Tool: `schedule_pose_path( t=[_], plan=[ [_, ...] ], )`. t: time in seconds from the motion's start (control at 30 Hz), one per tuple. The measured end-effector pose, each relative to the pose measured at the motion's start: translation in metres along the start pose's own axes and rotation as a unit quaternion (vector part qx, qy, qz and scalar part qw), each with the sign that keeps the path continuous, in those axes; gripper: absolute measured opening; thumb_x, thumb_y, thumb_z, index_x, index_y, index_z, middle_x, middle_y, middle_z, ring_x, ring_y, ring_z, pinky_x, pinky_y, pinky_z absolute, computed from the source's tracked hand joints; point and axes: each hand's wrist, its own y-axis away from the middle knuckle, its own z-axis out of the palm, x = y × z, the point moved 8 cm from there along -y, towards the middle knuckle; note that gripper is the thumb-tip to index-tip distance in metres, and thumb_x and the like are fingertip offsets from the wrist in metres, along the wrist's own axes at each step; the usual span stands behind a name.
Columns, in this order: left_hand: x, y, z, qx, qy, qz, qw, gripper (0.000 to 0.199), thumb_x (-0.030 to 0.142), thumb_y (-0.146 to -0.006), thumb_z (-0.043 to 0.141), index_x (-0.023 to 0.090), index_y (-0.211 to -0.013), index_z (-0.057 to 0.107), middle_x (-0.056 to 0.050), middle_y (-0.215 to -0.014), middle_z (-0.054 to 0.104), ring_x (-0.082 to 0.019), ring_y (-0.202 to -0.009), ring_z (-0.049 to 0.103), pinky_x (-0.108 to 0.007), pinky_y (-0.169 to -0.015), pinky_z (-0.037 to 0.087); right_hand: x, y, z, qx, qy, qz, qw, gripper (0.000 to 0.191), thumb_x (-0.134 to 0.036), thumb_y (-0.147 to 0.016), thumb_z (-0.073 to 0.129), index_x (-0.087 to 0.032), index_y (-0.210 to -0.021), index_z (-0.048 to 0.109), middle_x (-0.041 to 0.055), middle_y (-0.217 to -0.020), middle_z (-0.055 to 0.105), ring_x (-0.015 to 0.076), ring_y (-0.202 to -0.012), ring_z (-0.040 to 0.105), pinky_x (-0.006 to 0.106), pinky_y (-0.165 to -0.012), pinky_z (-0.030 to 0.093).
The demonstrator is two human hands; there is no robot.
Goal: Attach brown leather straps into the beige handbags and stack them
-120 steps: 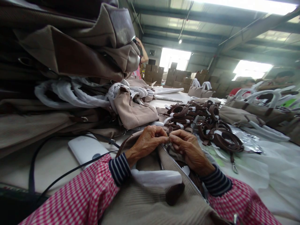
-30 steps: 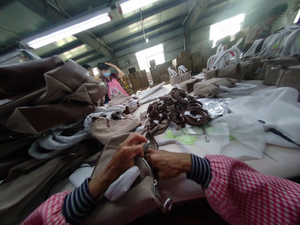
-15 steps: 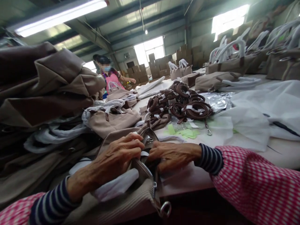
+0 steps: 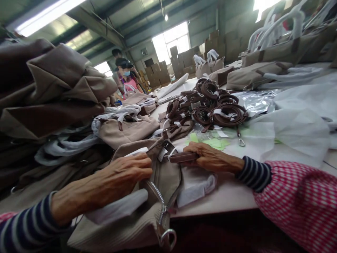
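Note:
A beige handbag (image 4: 123, 223) lies in front of me with its metal zipper (image 4: 157, 191) undone and a ring at its near end. My left hand (image 4: 129, 170) is closed on the bag's left opening edge, close to a white-wrapped handle (image 4: 118, 207). Over the right side of the opening, my right hand (image 4: 214, 157) grips a brown strap (image 4: 181, 157) tied with a white band. A small tag (image 4: 162, 154) shows beside the strap, at the far end of the opening. My right fingertips are partly hidden behind the strap.
Beyond the bag lies a heap of coiled brown straps (image 4: 226, 115), with green slips (image 4: 217, 143) near it. Stacked bags (image 4: 60, 84) rise at the left. White wrapping sheets (image 4: 297, 130) and more bags (image 4: 258, 75) cover the right. A co-worker (image 4: 129, 77) stands at the far side.
My right hand has come out of the bag and moved right, now with the brown strap in it. My left hand has shifted slightly left, still on the bag. Another person appears behind the co-worker.

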Motion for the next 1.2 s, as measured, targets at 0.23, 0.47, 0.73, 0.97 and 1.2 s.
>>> schedule_pose_path(
  t=[0.23,0.47,0.73,0.97,1.2],
  plan=[
    [0.000,-0.006,0.056,-0.103,-0.132,0.029,0.985,0.034,0.002,-0.098,0.050,0.025,-0.121,0.061,-0.005,-0.115,0.066,-0.022,-0.105,0.057,-0.033,-0.091,0.044,0.001,0.005,0.006,0.002,-0.006,0.021,1.000,0.014,-0.019,-0.082,0.059,-0.016,-0.089,0.069,0.0070,-0.091,0.069,0.0228,-0.087,0.060,0.032,-0.079,0.042],
    [-0.033,0.009,0.065,-0.119,-0.089,-0.045,0.988,0.028,0.007,-0.100,0.047,0.025,-0.114,0.064,-0.003,-0.112,0.066,-0.021,-0.098,0.057,-0.030,-0.085,0.044,0.006,0.007,0.006,0.001,0.058,0.025,0.998,0.013,-0.012,-0.079,0.058,-0.017,-0.087,0.066,0.0062,-0.092,0.064,0.0205,-0.085,0.057,0.029,-0.076,0.037],
    [-0.037,-0.005,0.088,-0.175,-0.216,0.022,0.960,0.025,0.002,-0.098,0.052,0.021,-0.104,0.068,-0.006,-0.106,0.065,-0.023,-0.097,0.055,-0.034,-0.070,0.037,0.009,0.006,0.009,0.007,0.062,0.006,0.998,0.015,-0.007,-0.072,0.056,-0.018,-0.082,0.061,0.0036,-0.085,0.058,0.0181,-0.077,0.052,0.029,-0.069,0.030],
    [-0.024,-0.016,0.078,-0.177,-0.121,0.054,0.975,0.009,0.022,-0.101,0.065,0.024,-0.094,0.069,0.000,-0.102,0.068,-0.021,-0.100,0.054,-0.037,-0.078,0.034,0.012,0.006,0.011,0.007,0.059,0.001,0.998,0.017,-0.007,-0.072,0.056,-0.018,-0.083,0.062,0.0038,-0.088,0.059,0.0188,-0.079,0.054,0.030,-0.070,0.030],
    [-0.021,-0.016,0.069,-0.147,-0.099,0.060,0.982,0.012,0.016,-0.097,0.068,0.022,-0.088,0.065,0.000,-0.084,0.067,-0.023,-0.092,0.052,-0.038,-0.075,0.030,0.011,0.004,0.009,0.000,0.030,0.012,0.999,0.013,-0.009,-0.075,0.059,-0.018,-0.083,0.062,0.0033,-0.089,0.059,0.0187,-0.081,0.055,0.029,-0.072,0.032]
  ],
)
